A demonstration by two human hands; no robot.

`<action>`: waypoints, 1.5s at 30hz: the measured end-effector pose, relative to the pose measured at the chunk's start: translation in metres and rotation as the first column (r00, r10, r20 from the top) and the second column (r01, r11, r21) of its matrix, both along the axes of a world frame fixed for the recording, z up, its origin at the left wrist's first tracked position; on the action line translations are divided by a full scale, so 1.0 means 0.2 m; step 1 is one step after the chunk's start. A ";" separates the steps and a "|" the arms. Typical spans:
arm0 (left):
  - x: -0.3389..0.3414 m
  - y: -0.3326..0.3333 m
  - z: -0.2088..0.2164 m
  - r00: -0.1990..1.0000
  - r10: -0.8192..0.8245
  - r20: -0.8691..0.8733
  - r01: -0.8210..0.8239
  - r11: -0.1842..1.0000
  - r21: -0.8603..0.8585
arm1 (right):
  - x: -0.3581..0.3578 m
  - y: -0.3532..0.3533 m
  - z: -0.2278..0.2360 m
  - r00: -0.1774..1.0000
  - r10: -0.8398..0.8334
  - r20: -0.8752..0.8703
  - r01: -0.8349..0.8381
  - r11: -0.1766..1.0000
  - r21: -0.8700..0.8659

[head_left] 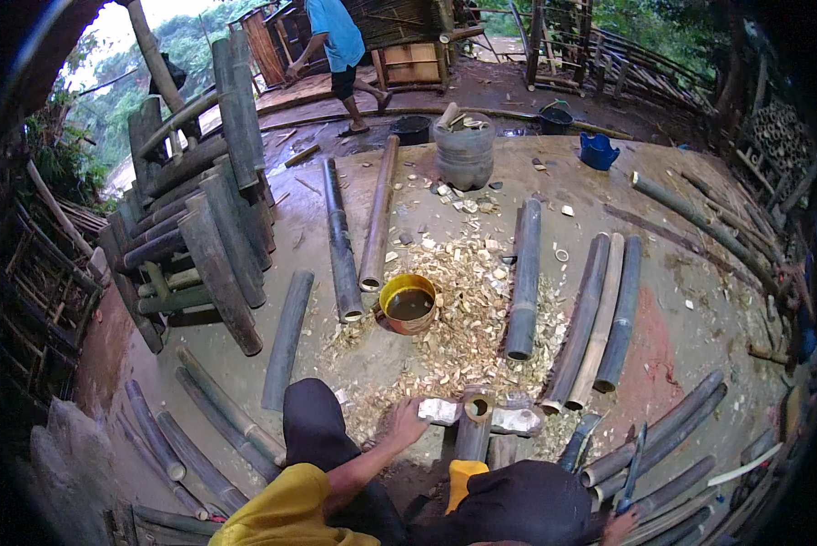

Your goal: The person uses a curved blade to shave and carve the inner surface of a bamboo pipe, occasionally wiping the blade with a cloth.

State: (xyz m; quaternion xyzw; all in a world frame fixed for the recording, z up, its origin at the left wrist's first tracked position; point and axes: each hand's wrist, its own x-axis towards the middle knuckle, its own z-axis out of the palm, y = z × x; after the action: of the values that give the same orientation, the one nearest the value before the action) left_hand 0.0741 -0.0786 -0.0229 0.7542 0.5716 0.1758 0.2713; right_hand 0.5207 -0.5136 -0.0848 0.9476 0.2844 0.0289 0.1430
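My left hand (407, 424) is closed at the left end of a pale, rough block (439, 411); its fingertips are partly hidden. Beside that block a short bamboo tube (474, 437) points toward me, its hollow end showing. A second pale block (517, 420) lies on the tube's other side. At the lower right, my right hand (619, 526) grips a long knife (639, 458) by its blue handle, blade pointing up and away from me. Between my legs is a yellow object (464, 484), partly covered. A dark, curved tool-like piece (579, 441) lies near my right knee.
Bamboo poles (524, 282) lie around me, and split lengths are stacked at the left (217, 255). Wood chips (458, 318) cover the middle ground around a yellow bucket (408, 305) of dark liquid. Farther off are a plastic container (465, 153), a blue basin (599, 152) and a person in blue (338, 36).
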 end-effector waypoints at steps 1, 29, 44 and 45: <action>0.04 0.00 0.01 0.999 -0.002 0.053 0.002 1.000 0.000 | 0.10 -0.10 -0.01 0.987 0.112 0.116 -0.085 0.973 -0.213; -0.12 -0.41 -0.04 0.847 0.134 0.514 0.497 0.144 -0.856 | -1.63 1.47 1.24 0.421 0.666 -0.616 0.063 0.656 0.752; -0.04 -0.50 0.10 0.571 0.585 0.576 0.728 -0.036 -0.684 | -1.81 1.57 1.32 0.313 0.601 -0.735 0.209 0.711 0.671; -0.06 -0.51 0.11 0.651 0.532 0.541 0.671 -0.070 -0.738 | -1.82 1.56 1.31 0.313 0.592 -0.743 0.216 0.717 0.663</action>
State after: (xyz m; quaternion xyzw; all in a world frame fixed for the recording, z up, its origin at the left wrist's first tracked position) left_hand 0.0622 -0.1803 -0.0008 0.1755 0.2781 -0.0270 0.9440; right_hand 0.1575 -0.2022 0.1776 0.7211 0.4010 -0.4018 -0.3971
